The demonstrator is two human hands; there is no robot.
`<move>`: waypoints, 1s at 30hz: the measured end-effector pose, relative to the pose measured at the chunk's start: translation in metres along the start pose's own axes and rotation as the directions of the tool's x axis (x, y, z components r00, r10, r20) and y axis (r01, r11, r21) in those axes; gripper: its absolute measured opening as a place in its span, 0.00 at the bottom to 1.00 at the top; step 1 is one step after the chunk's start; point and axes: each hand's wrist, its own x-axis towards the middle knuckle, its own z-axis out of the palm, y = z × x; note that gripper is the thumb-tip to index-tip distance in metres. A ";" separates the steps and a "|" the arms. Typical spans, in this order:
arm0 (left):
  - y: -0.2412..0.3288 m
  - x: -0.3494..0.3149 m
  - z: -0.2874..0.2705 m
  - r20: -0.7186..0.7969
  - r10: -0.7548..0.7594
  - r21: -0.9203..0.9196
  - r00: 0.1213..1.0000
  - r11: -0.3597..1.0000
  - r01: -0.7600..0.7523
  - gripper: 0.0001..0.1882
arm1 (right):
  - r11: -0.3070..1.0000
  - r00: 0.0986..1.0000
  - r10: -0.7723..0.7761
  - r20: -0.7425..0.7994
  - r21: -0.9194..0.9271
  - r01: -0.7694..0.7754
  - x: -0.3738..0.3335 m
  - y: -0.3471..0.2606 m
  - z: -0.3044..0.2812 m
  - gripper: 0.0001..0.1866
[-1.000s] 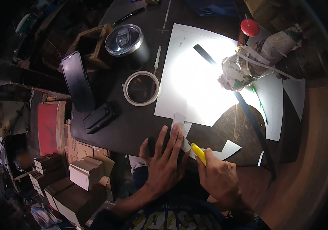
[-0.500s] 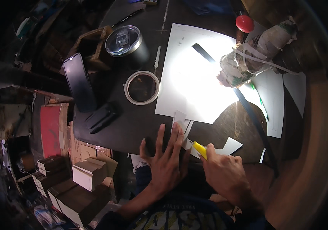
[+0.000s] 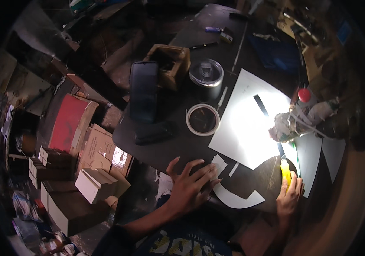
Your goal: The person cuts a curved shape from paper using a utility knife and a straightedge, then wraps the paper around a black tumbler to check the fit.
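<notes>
My left hand [image 3: 188, 187] lies at the table's near edge, its fingers stretched and spread. Its fingertips touch small white paper pieces [image 3: 220, 164]. A narrow white strip [image 3: 234, 169] lies just right of them. My right hand [image 3: 289, 197] grips a yellow utility knife [image 3: 285, 170], its blade end pointing away from me beside the dark flat bar [image 3: 281, 149]. Between my hands rests a curved white paper offcut [image 3: 238, 201]. Beyond is a large white paper sheet [image 3: 238, 115], brightly lit in the middle. A wrapped bundle [image 3: 284, 126] sits over its right side, hiding part of the bar.
On the table's left are a tape roll [image 3: 188, 123], a lidded tumbler [image 3: 210, 87], a wooden box [image 3: 180, 72], an upright phone [image 3: 143, 91] and a dark object [image 3: 152, 133]. A red knob [image 3: 304, 94] stands behind the bundle. Cardboard boxes [image 3: 69, 209] occupy the lower left.
My right hand moved right with the knife, away from the paper pieces to the dark bar. My left hand stays near the pieces, which have shifted. The whole view has swung left.
</notes>
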 end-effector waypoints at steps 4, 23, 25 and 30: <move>0.005 0.008 -0.002 0.022 -0.165 -0.088 0.986 0.982 0.166 0.27 | 0.968 0.939 -0.246 -0.240 -0.017 0.249 -0.004 -0.049 -0.003 0.13; -0.030 -0.011 -0.014 -0.214 -0.248 -0.052 0.945 0.969 0.243 0.25 | 0.837 0.986 -0.168 -0.012 0.526 0.149 0.027 -0.167 0.022 0.08; -0.036 -0.008 -0.016 -0.260 -0.238 -0.051 0.936 0.971 0.232 0.24 | 0.803 0.978 -0.210 -0.013 0.568 0.180 0.026 -0.180 0.023 0.07; -0.067 0.008 -0.043 -0.512 -0.234 -0.094 0.827 0.972 0.216 0.26 | 0.616 0.771 -0.626 -0.115 0.533 0.580 0.043 -0.221 0.024 0.12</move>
